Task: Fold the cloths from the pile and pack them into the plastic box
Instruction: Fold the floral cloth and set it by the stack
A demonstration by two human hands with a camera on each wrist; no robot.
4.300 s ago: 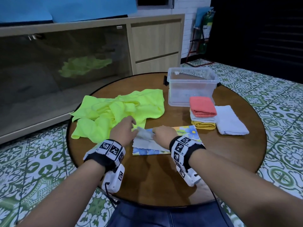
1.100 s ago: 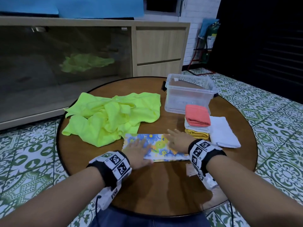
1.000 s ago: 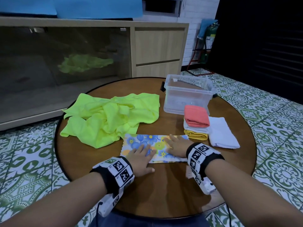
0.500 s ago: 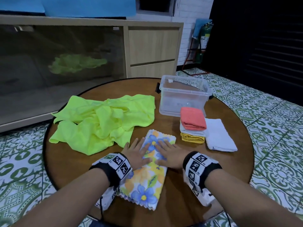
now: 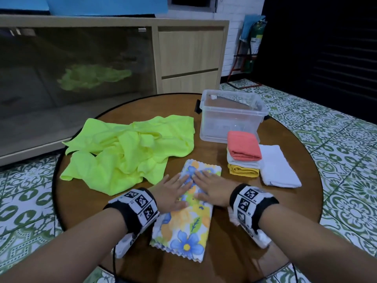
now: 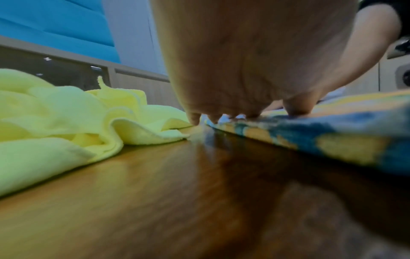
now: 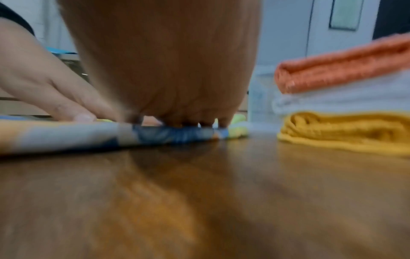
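Observation:
A floral cloth point(image 5: 187, 227), folded into a long strip, lies lengthwise toward me on the round wooden table point(image 5: 234, 268). My left hand point(image 5: 173, 190) and right hand point(image 5: 210, 188) press flat on its far half, fingers straight, side by side. The left wrist view has the left hand point(image 6: 233, 98) on the floral cloth point(image 6: 332, 140); the right wrist view has the right hand point(image 7: 177, 105) on the cloth point(image 7: 88, 135). A crumpled neon yellow pile point(image 5: 126, 150) lies at the left. The clear plastic box point(image 5: 230, 117) stands open at the back.
A stack of folded cloths, coral point(image 5: 243, 148) over white over mustard point(image 5: 242, 171), sits in front of the box, with a folded white towel point(image 5: 277, 168) to its right. A wooden cabinet point(image 5: 189, 56) with a glass front stands behind the table.
The floral strip has been turned from lying crosswise to lying lengthwise toward me. Both hands moved together onto its far half and lie flat there.

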